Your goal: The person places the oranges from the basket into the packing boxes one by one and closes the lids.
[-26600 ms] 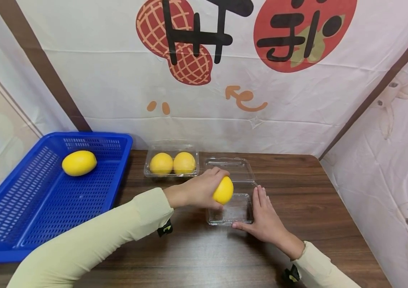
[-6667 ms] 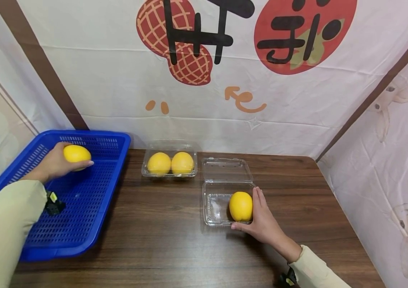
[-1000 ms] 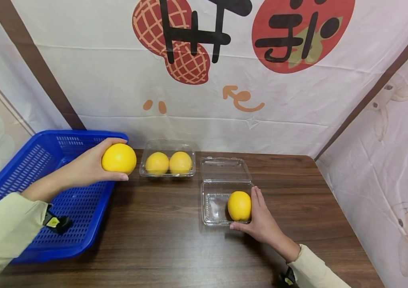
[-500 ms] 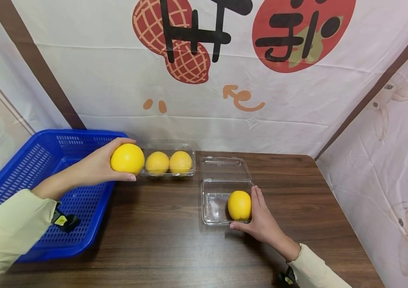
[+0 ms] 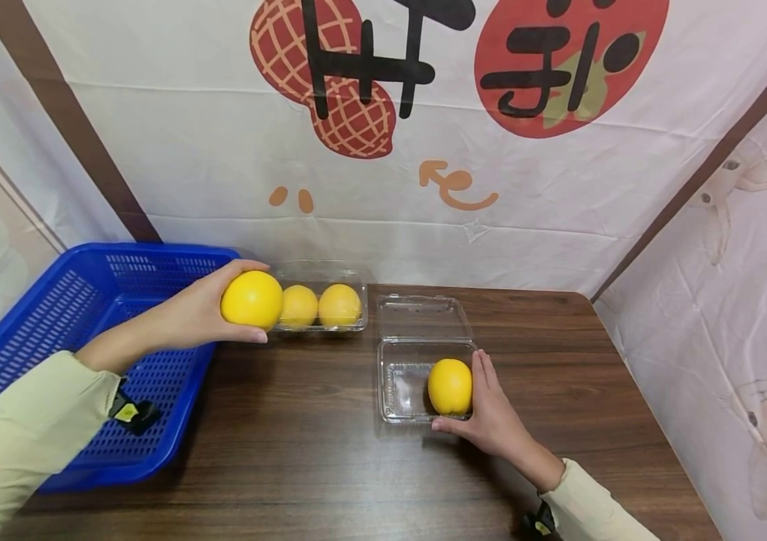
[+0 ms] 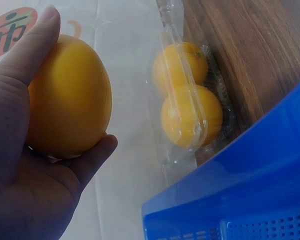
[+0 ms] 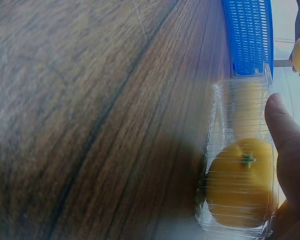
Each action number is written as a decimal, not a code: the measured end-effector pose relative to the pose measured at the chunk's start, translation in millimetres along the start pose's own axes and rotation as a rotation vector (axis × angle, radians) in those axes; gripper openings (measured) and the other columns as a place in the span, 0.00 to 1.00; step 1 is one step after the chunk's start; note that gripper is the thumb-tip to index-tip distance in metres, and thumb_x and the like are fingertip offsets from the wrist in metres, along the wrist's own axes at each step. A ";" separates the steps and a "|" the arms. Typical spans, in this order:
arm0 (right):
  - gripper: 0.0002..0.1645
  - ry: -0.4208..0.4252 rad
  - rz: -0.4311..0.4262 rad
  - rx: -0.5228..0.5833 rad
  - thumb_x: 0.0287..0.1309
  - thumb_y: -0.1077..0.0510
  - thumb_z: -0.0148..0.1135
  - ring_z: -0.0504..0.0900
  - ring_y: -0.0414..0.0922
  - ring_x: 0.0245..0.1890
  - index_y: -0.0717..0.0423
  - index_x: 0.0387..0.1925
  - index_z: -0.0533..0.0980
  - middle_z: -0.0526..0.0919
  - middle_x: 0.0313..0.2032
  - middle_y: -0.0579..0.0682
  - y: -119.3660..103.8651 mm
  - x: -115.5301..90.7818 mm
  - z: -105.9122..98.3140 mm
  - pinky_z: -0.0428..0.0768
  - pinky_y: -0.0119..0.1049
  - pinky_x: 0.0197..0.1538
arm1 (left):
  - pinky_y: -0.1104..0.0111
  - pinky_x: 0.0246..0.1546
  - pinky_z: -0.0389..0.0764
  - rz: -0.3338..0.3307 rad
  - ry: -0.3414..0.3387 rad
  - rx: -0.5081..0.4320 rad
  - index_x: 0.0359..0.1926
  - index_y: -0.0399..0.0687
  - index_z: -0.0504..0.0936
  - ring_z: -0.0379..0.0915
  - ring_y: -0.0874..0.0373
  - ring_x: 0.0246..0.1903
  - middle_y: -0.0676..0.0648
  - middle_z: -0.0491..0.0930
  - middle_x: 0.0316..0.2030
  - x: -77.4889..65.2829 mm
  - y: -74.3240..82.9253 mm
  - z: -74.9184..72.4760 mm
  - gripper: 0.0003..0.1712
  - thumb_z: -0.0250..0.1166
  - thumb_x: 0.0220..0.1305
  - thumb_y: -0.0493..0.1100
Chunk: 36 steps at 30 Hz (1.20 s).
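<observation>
My left hand (image 5: pixel 197 315) grips a yellow-orange orange (image 5: pixel 252 300) between thumb and fingers, raised by the basket's right rim. In the left wrist view that orange (image 6: pixel 70 97) fills the grasp. Right of centre on the table lies a clear plastic clamshell box (image 5: pixel 405 394), lid folded back. A second orange (image 5: pixel 451 387) sits in its right half; the right wrist view shows the green star-shaped stem end (image 7: pixel 248 160). My right hand (image 5: pixel 496 413) rests against this box's right front corner, fingers straight along the side and thumb at the front edge.
A closed clear box (image 5: pixel 329 328) with two oranges (image 5: pixel 339 305) stands at the back of the wooden table (image 5: pixel 329 451), partly behind the held orange. At left is a blue perforated basket (image 5: pixel 116 475). A printed cloth (image 5: pixel 221 150) hangs behind the table.
Earlier, one orange went into the open box and my left hand grasped another in the basket. Over the last second it has carried that orange rightward. My right hand stays at the box.
</observation>
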State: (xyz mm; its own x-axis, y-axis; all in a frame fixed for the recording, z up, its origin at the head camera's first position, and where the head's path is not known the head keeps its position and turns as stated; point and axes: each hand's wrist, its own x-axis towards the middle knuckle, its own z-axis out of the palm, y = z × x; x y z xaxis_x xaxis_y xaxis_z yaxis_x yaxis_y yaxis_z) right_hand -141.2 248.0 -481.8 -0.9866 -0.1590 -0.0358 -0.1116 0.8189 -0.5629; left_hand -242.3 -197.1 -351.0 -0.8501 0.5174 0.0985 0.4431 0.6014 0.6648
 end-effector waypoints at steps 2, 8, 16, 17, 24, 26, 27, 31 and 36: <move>0.83 -0.003 0.002 -0.002 0.42 0.32 0.80 0.51 0.65 0.76 0.69 0.78 0.37 0.38 0.78 0.69 -0.2 0.0 0.0 0.64 0.61 0.69 | 0.46 0.48 0.80 0.007 -0.001 -0.001 0.73 0.44 0.61 0.74 0.44 0.49 0.37 0.73 0.58 0.4 1.4 0.7 0.54 0.82 0.51 0.49; 0.83 0.009 -0.009 -0.008 0.42 0.31 0.80 0.52 0.66 0.76 0.70 0.78 0.38 0.40 0.78 0.70 0.1 0.1 0.8 0.65 0.62 0.69 | 0.47 0.47 0.81 0.028 -0.004 -0.009 0.72 0.43 0.62 0.75 0.44 0.48 0.37 0.74 0.58 2.4 5.2 3.9 0.53 0.82 0.51 0.49; 0.83 0.011 -0.011 -0.003 0.42 0.31 0.80 0.51 0.66 0.76 0.70 0.78 0.38 0.39 0.78 0.69 0.9 0.0 1.9 0.64 0.62 0.69 | 0.47 0.49 0.80 0.030 -0.009 -0.011 0.72 0.45 0.63 0.75 0.44 0.49 0.38 0.73 0.58 6.1 8.5 8.2 0.53 0.83 0.50 0.50; 0.83 0.012 -0.010 -0.002 0.42 0.31 0.80 0.51 0.66 0.76 0.70 0.78 0.38 0.39 0.78 0.69 0.9 0.0 1.9 0.64 0.62 0.69 | 0.46 0.50 0.80 0.032 -0.008 -0.008 0.72 0.44 0.63 0.75 0.44 0.49 0.38 0.73 0.58 6.8 8.9 8.6 0.53 0.83 0.50 0.50; 0.83 0.030 -0.022 -0.005 0.41 0.31 0.80 0.52 0.67 0.75 0.71 0.78 0.40 0.41 0.78 0.70 1.1 -0.3 2.6 0.65 0.63 0.68 | 0.46 0.51 0.79 0.048 -0.007 -0.005 0.71 0.44 0.63 0.74 0.44 0.50 0.37 0.73 0.59 10.5 11.0 11.8 0.53 0.83 0.49 0.50; 0.83 0.036 -0.028 -0.008 0.41 0.31 0.80 0.53 0.67 0.75 0.72 0.78 0.40 0.41 0.77 0.71 1.2 -0.5 2.8 0.65 0.63 0.68 | 0.46 0.51 0.79 0.054 -0.008 -0.005 0.71 0.44 0.63 0.75 0.44 0.50 0.38 0.73 0.59 11.5 11.6 13.0 0.53 0.83 0.49 0.50; 0.83 0.037 -0.029 -0.008 0.41 0.31 0.80 0.53 0.67 0.75 0.72 0.78 0.40 0.42 0.77 0.71 1.5 -0.4 3.0 0.65 0.63 0.68 | 0.46 0.51 0.79 0.058 -0.007 -0.007 0.71 0.44 0.63 0.75 0.44 0.50 0.38 0.73 0.59 12.0 11.9 13.7 0.53 0.83 0.49 0.50; 0.83 0.035 -0.024 -0.010 0.41 0.31 0.80 0.53 0.67 0.75 0.71 0.78 0.40 0.41 0.78 0.70 1.3 -0.2 2.7 0.65 0.63 0.68 | 0.46 0.51 0.79 0.076 -0.007 -0.010 0.70 0.44 0.64 0.75 0.44 0.50 0.38 0.74 0.59 14.6 13.5 16.6 0.53 0.84 0.48 0.50; 0.83 0.040 -0.026 -0.012 0.41 0.31 0.80 0.54 0.67 0.75 0.72 0.78 0.41 0.42 0.77 0.71 0.9 -0.3 2.6 0.66 0.63 0.67 | 0.46 0.51 0.78 0.084 -0.020 -0.002 0.70 0.44 0.64 0.75 0.45 0.49 0.39 0.75 0.58 18.1 17.2 20.5 0.53 0.84 0.48 0.51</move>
State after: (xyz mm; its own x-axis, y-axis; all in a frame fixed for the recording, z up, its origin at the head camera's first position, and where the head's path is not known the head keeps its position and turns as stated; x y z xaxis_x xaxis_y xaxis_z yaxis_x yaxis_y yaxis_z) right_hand -140.7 247.3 -484.4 -0.9873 -0.1583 0.0118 -0.1383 0.8215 -0.5532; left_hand -244.2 -164.9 -353.0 -0.8039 0.5783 0.1389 0.5121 0.5543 0.6561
